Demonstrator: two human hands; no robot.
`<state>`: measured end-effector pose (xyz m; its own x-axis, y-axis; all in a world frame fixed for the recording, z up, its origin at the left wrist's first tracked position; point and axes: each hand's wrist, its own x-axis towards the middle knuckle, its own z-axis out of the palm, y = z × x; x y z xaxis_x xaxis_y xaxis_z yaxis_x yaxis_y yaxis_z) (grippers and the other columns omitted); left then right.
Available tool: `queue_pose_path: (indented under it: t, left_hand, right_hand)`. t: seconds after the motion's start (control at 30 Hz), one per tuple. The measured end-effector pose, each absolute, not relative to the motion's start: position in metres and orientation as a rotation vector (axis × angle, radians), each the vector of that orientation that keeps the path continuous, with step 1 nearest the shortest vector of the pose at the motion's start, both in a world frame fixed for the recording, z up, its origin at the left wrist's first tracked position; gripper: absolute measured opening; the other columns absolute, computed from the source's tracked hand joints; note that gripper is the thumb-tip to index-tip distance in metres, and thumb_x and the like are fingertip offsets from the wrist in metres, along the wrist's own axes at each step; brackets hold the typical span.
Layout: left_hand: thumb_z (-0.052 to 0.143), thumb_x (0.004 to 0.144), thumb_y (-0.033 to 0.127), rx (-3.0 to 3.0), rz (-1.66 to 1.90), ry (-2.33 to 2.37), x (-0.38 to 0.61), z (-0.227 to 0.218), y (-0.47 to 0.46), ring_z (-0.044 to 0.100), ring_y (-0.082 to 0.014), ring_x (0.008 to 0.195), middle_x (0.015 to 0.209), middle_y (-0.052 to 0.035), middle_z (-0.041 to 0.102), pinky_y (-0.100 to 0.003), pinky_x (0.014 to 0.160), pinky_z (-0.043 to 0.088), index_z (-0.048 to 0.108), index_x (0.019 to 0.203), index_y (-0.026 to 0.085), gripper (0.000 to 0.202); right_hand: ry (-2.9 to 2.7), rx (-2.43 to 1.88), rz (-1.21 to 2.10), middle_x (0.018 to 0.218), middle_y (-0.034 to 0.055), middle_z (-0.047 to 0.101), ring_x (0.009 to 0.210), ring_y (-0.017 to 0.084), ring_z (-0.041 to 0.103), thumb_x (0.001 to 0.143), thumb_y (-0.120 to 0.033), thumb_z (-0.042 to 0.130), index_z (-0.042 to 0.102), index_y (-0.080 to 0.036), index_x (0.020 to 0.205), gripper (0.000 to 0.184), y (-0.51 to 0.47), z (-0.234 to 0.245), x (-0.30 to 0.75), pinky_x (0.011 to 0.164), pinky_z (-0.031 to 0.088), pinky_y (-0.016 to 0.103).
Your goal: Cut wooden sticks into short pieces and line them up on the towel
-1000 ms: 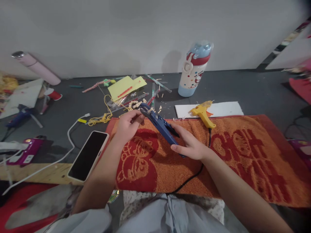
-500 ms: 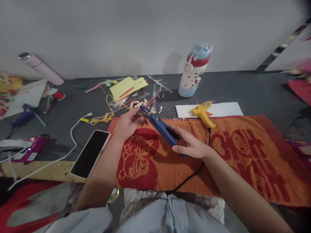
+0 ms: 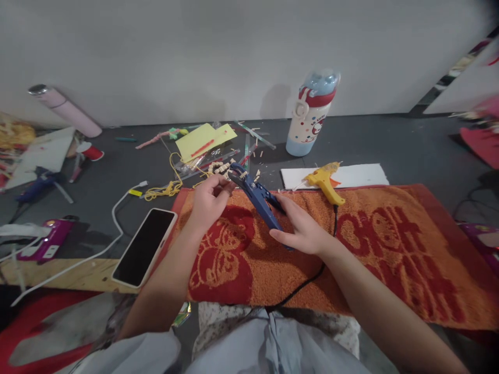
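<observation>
My right hand grips a blue glue gun by its handle, nozzle pointing up and left over an orange and red towel. Its black cord trails down toward my lap. My left hand is at the nozzle, fingers pinched on something small and pale that I cannot make out. Small wooden pieces lie just beyond the nozzle.
A yellow glue gun lies on a white board behind the towel. A cartoon water bottle stands by the wall. A phone with a white cable, yellow string, yellow paper and a purple device lie to the left.
The blue glue gun has tilted up a little, its nozzle now higher and farther from me. My left hand's fingers have closed in at the tip.
</observation>
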<state>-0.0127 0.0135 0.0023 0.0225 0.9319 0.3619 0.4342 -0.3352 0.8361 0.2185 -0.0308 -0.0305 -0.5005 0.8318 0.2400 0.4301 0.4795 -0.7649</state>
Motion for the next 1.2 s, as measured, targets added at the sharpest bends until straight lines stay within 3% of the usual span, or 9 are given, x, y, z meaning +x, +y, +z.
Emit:
queue_pose_path:
  t: [0.17, 0.53, 0.8, 1.07, 1.2]
  left_hand:
    - [0.061, 0.079, 0.031, 1.832, 1.254, 1.402, -0.014, 0.006, 0.012, 0.042, -0.0074, 0.048, 0.052, 0.0033, 0.048, -0.021, 0.046, 0.031, 0.052, 0.063, 0.017, 0.024]
    - [0.066, 0.080, 0.042, 1.567, 1.169, 1.033, -0.023, 0.004, 0.013, 0.036, -0.0054, 0.041, 0.047, 0.0053, 0.043, -0.020, 0.041, 0.028, 0.052, 0.064, 0.017, 0.033]
    - [0.073, 0.069, 0.051, 1.324, 1.137, 0.936, -0.018, 0.003, 0.012, 0.025, -0.0021, 0.033, 0.045, 0.0083, 0.034, -0.016, 0.032, 0.017, 0.050, 0.064, 0.017, 0.042]
    - [0.068, 0.074, 0.054, 1.597, 1.220, 1.115, -0.019, 0.002, 0.016, 0.043, -0.0060, 0.043, 0.050, 0.0041, 0.047, -0.018, 0.041, 0.032, 0.051, 0.065, 0.017, 0.042]
    - [0.065, 0.078, 0.044, 1.784, 1.263, 1.306, -0.016, 0.004, 0.015, 0.051, -0.0083, 0.051, 0.058, 0.0019, 0.056, -0.019, 0.048, 0.040, 0.057, 0.072, 0.017, 0.029]
  right_hand:
    - [-2.132, -1.038, 0.850, 0.140, 0.0258, 0.046, 0.128, 0.038, 0.046, 0.082, -0.055, 0.056, 0.032, -0.011, 0.140, 0.077, -0.031, -0.030, 0.219, 0.105, 0.037, 0.056]
    - [-2.068, -0.811, 1.132, 0.133, 0.0141, 0.055, 0.121, 0.031, 0.054, 0.085, -0.058, 0.052, 0.040, -0.020, 0.137, 0.067, -0.025, -0.025, 0.231, 0.101, 0.045, 0.046]
    - [-2.204, -0.772, 0.851, 0.140, 0.0209, 0.047, 0.127, 0.035, 0.048, 0.082, -0.051, 0.058, 0.028, -0.016, 0.144, 0.078, -0.024, -0.021, 0.233, 0.104, 0.040, 0.051]
    - [-2.172, -0.846, 0.899, 0.131, 0.0210, 0.054, 0.118, 0.034, 0.056, 0.085, -0.056, 0.052, 0.035, -0.014, 0.139, 0.070, -0.026, -0.021, 0.230, 0.097, 0.047, 0.049]
    - [-2.143, -0.926, 0.967, 0.127, 0.0177, 0.058, 0.116, 0.033, 0.057, 0.088, -0.054, 0.049, 0.039, -0.016, 0.137, 0.062, -0.028, -0.021, 0.228, 0.097, 0.048, 0.048]
